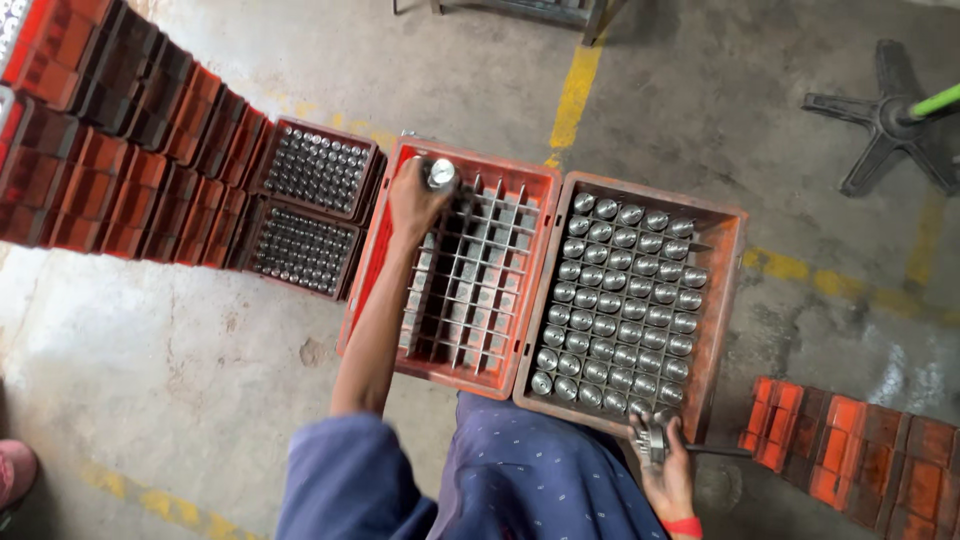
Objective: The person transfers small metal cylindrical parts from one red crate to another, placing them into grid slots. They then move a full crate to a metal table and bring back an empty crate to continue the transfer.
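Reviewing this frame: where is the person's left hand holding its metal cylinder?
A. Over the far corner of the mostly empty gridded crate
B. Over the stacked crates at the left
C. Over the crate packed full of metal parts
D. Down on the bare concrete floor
A: the left hand holds a shiny metal cylinder above the far left corner of the gridded red crate, whose cells look mostly empty.

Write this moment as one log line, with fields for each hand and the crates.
left hand: holds metal cylinder over gridded crate, mostly empty | right hand: grips metal part at full crate near edge | floor: concrete
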### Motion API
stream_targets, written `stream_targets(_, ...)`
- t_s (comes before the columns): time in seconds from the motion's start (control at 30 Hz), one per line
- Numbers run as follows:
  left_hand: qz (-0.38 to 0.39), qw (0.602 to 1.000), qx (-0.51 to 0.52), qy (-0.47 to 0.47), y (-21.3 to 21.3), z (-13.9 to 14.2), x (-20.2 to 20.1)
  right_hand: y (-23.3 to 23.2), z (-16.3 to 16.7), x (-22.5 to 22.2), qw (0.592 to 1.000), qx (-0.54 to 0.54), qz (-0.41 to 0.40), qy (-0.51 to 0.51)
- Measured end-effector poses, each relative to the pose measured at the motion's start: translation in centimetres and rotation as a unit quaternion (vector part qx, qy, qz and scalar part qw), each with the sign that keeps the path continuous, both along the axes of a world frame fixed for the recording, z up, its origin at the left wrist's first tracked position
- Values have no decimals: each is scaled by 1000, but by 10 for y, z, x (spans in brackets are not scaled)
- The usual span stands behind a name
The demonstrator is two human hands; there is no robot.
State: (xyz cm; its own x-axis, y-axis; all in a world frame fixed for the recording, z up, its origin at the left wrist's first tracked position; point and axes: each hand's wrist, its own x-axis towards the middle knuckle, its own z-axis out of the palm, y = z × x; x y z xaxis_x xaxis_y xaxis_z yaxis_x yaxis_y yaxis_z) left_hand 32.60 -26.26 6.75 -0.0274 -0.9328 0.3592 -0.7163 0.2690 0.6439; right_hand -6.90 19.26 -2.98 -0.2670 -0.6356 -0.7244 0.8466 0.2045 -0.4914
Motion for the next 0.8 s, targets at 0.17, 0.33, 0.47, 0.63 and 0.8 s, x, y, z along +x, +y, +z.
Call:
stream_targets(0.17, -85, 839, 122, 524, 91, 11, -23, -19, 4, 5, 1000, -11, 15, 16)
stream_targets(0.33, -61, 782, 423, 453, 201, -30, -128, -78, 15, 27, 994, -48, 69, 66)
stream_targets(0.47, -161, 918, 326, 157, 284, -33, -162, -105, 48, 39, 981, -119, 81, 128)
stream_targets(0.63, -196, 900, 382, 79, 325, -18, -189, -116, 78, 45, 980, -142, 88, 111)
stream_targets(0.8, -253, 895, 366, 42, 325, -21, -204, -101, 73, 45, 956, -152, 139, 211)
